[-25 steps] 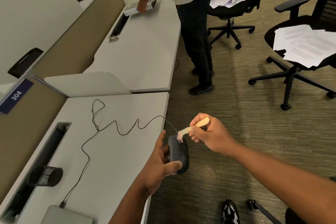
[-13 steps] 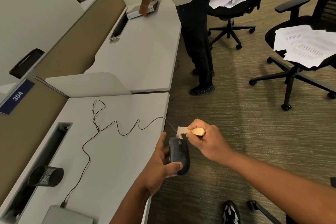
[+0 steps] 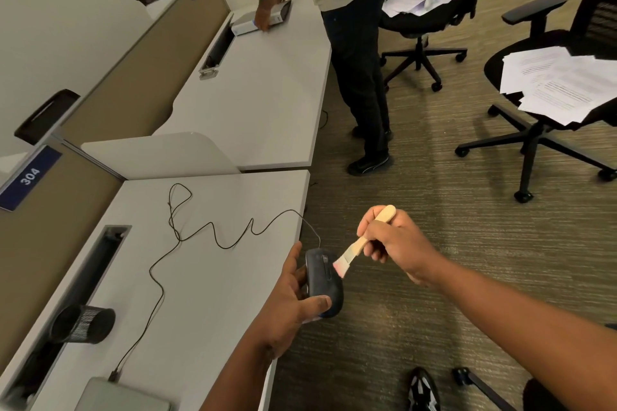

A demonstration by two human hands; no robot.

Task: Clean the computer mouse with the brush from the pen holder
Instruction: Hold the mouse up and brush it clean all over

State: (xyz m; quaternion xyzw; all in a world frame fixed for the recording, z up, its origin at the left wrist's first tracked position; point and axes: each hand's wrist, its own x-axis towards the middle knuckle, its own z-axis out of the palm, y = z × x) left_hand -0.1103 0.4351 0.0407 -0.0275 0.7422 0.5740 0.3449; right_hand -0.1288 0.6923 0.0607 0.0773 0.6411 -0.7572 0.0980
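My left hand (image 3: 290,300) grips a black wired computer mouse (image 3: 323,280) just past the desk's right edge, thumb across its near end. My right hand (image 3: 392,242) holds a small wooden-handled brush (image 3: 362,241) tilted down to the left. Its pale bristles touch the mouse's right side beside the scroll wheel. The mouse cable (image 3: 213,233) snakes over the white desk (image 3: 187,277) to a plug at the grey laptop (image 3: 120,395). A black mesh pen holder (image 3: 83,324) lies on its side at the desk's left.
Another person (image 3: 347,43) stands at the far desk handling a white box (image 3: 260,18). Two black office chairs (image 3: 541,100) carry loose papers on the carpet to the right. A cable slot (image 3: 90,284) runs along the desk's back. My shoe (image 3: 422,390) shows below.
My right hand swung the brush from the mouse's far tip down to its right side, handle now pointing up and away. The left hand kept the mouse nearly still.
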